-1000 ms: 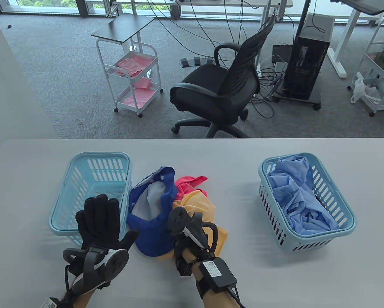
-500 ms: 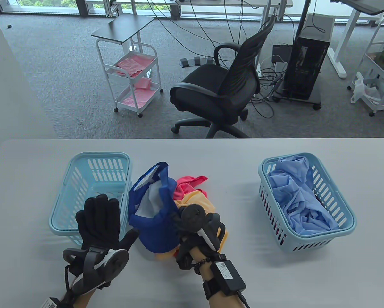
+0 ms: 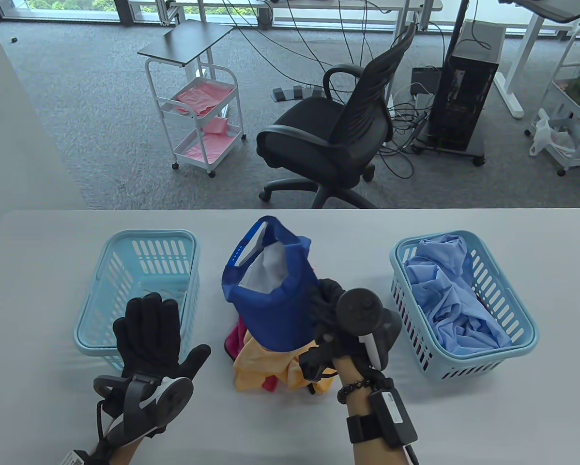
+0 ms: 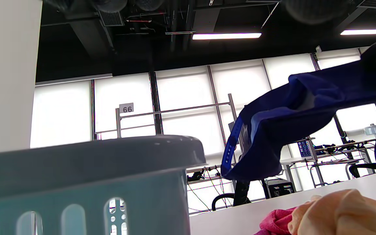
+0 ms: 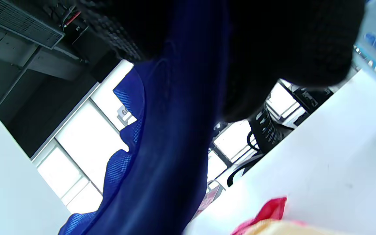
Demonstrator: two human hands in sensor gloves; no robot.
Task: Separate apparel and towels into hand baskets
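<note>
My right hand (image 3: 329,310) grips a blue cap (image 3: 275,300) and holds it up above the table, its white lining facing up. The cap also shows in the left wrist view (image 4: 282,127) and the right wrist view (image 5: 162,147). Under it lie an orange cloth (image 3: 266,363) and a pink cloth (image 3: 233,341). My left hand (image 3: 147,332) lies flat and open, fingers spread, over the front rim of the left light-blue basket (image 3: 125,252), which holds nothing I can see. The right light-blue basket (image 3: 522,315) holds a light-blue garment (image 3: 450,295).
The grey table (image 3: 348,242) runs wide, its far edge just behind the baskets. An office chair (image 3: 338,140) and a white cart (image 3: 198,121) stand on the carpet beyond the table.
My right hand has lifted the blue cap off the pile and moved it up and to the right. The orange and pink cloths shifted underneath. My left hand has stayed put.
</note>
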